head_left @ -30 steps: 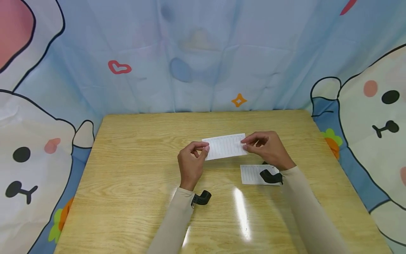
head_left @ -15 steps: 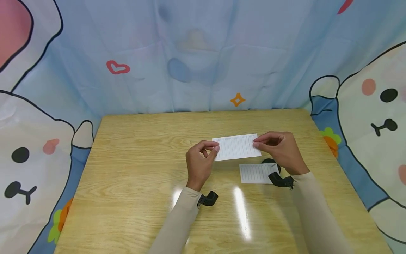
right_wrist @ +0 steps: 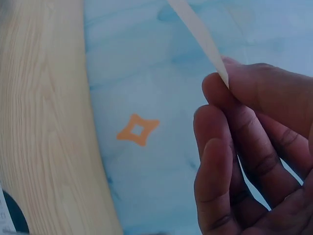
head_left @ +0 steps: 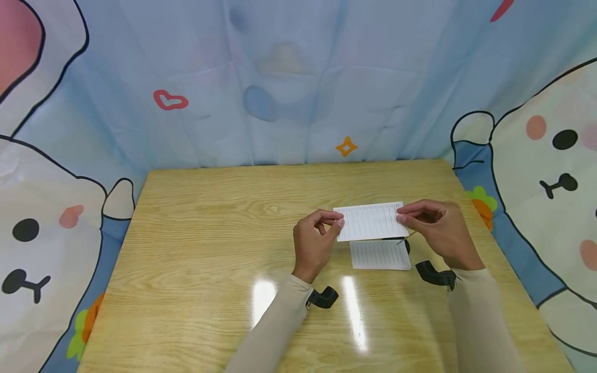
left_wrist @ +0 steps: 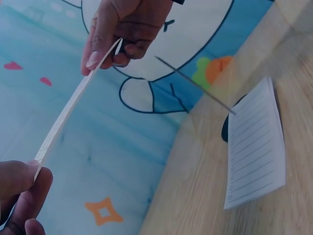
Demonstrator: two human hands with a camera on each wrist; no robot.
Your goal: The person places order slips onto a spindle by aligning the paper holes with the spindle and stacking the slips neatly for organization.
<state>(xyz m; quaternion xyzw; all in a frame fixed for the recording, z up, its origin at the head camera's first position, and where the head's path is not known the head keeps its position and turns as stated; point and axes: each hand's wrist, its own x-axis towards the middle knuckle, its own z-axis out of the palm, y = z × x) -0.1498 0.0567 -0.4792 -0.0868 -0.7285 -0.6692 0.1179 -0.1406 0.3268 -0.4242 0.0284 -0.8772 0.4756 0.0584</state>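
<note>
A white lined paper slip (head_left: pixel 370 221) is stretched between both hands, held above the table. My left hand (head_left: pixel 316 243) pinches its left end between thumb and fingers. At the other end, my right hand (head_left: pixel 440 230) pinches the right edge. Seen edge-on in the left wrist view, the slip bows slightly. Below it, more lined slips (head_left: pixel 379 255) lie on a bill spike; its thin metal rod (left_wrist: pixel 195 85) sticks up through them near one end. The spike's dark base (left_wrist: pixel 225 129) is mostly covered by those slips. The held slip is apart from the rod's tip in the left wrist view.
The wooden table (head_left: pixel 210 248) extends around the spike, with its far edge close to a blue curtain (head_left: pixel 289 77) printed with cartoon animals. Each wrist wears a black camera mount (head_left: pixel 323 298). Light glares off the table's front part.
Both hands have moved right with the held slip, and slightly nearer lately. The right hand has uncovered the slips on the spike, which have stayed put.
</note>
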